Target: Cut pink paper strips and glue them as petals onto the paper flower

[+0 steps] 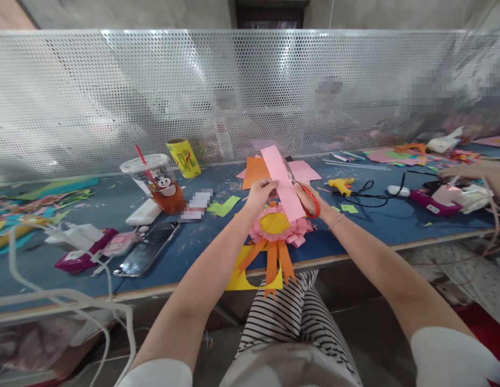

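Note:
A long strip of pink paper (282,183) stands raised above the table, pinched at its left edge by my left hand (262,194). My right hand (317,204) is closed round the orange handles of a pair of scissors (312,200). The metal blades point up and away along the strip's right edge; whether they are parted I cannot tell. Below the strip lies a pink paper rosette (300,235) with a yellow centre and orange ribbon tails (272,260). Cut yellow paper (233,277) sticks out beneath it over the table edge.
Orange paper (253,172) and pink sheets (308,171) lie behind my hands. To the left stand a drink cup (165,188), a yellow roll (184,158) and a phone (149,250). A yellow glue gun (341,186) with a black cord lies right. Another person's hand (465,171) is far right.

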`<state>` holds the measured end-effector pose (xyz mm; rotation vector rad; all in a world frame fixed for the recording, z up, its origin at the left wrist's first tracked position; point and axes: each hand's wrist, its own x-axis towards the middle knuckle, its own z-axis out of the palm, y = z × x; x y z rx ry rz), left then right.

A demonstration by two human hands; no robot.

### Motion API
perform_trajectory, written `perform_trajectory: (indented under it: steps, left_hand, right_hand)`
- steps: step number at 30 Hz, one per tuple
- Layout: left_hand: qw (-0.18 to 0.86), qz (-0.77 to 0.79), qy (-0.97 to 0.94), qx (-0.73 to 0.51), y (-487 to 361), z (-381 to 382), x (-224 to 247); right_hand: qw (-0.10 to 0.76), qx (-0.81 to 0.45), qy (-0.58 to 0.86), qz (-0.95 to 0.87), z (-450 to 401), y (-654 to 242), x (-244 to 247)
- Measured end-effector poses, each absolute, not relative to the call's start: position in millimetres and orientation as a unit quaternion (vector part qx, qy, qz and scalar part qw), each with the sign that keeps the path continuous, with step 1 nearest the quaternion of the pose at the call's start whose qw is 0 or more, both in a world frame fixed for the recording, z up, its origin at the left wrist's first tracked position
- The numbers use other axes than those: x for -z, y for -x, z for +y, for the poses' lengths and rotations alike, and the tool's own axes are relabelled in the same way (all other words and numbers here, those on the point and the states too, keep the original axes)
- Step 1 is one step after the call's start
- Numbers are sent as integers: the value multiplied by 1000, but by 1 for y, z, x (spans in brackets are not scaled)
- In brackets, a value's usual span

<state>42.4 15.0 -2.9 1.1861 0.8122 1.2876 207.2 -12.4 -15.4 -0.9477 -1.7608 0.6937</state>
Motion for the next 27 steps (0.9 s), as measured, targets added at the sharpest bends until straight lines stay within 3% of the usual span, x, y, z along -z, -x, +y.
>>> perform_trajectory:
  steps: [6,12,27]
  left_hand:
    - [582,339,-504,-541,-41,16,4]
    - [562,304,-493,-590,-29,19,-6]
    - [531,327,-495,-605,-28,20,-8]
  right_hand:
    - [488,-306,393,-717,-14,-208,17]
    - [438,-424,357,-708,-14,-207,27]
    - [415,-494,374,-666,-19,-209,24]
